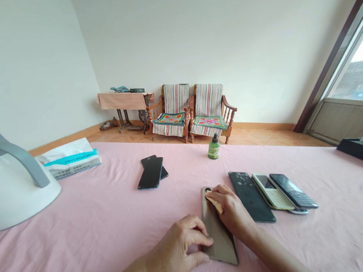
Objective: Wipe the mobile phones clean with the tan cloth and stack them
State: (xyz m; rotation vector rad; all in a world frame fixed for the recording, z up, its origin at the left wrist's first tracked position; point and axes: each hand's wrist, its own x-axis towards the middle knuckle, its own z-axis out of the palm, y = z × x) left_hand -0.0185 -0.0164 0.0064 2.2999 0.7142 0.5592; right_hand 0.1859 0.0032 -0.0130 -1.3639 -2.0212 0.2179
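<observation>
Nearest the camera, the left hand [176,250] has its grip clamped on the near end of the bronze phone [218,237], thumb and fingertips pinching its left edge. The phone lies flat, back upward, on the pink-covered bench [97,229], running away from the person between the two hands. Its back is a plain, matt brownish-gold, with a dark camera hole at the far left corner. Over that far end the right hand [230,210] has its grip closed on a small tan pad [214,201], fingers bent and pressing it down onto the phone's back. Just right of this hand lie a black phone [251,195] speckled with droplets, a pale keypad phone [272,191] and a dark keypad phone [293,190], side by side. Farther off, two dark phones [151,172] overlap, a green bottle [213,146] stands upright, and a white kettle [9,186] sits at the left.
</observation>
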